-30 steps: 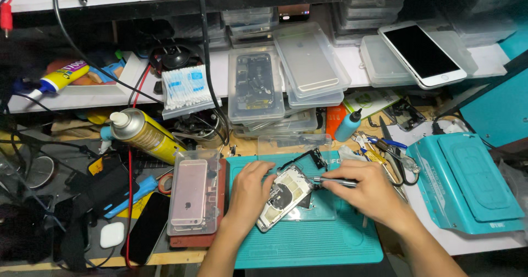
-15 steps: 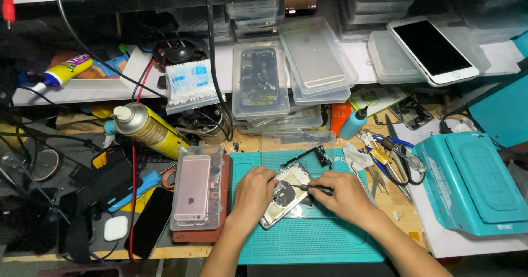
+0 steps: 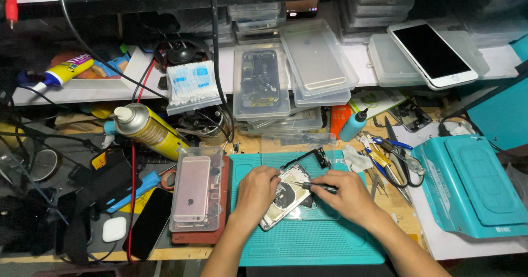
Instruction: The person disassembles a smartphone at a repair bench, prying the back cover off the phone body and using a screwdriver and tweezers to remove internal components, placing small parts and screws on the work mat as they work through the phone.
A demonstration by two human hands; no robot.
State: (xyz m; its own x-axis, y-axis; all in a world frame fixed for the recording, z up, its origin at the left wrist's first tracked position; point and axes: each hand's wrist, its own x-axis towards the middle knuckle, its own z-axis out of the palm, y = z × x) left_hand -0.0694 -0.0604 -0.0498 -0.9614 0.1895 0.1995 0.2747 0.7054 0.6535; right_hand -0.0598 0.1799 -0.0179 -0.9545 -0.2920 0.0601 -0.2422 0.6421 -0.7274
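Observation:
An opened phone (image 3: 287, 200) lies tilted on a teal work mat (image 3: 308, 244), its insides facing up. My left hand (image 3: 256, 192) rests on the phone's left side and holds it down. My right hand (image 3: 344, 192) grips a thin screwdriver (image 3: 319, 186) whose tip points left into the phone's upper middle. A small black flex part (image 3: 319, 157) lies on the mat just above the phone.
A clear box with a pink phone (image 3: 192, 192) sits left of the mat. A yellow spray can (image 3: 148, 129), a blue dropper bottle (image 3: 353, 124), tweezers and cutters (image 3: 390, 158), a teal machine (image 3: 473, 189) and stacked clear boxes (image 3: 286, 84) surround the mat.
The view has shifted slightly. My right hand moved left and brought the screwdriver tip onto the phone. My left hand stayed on the phone.

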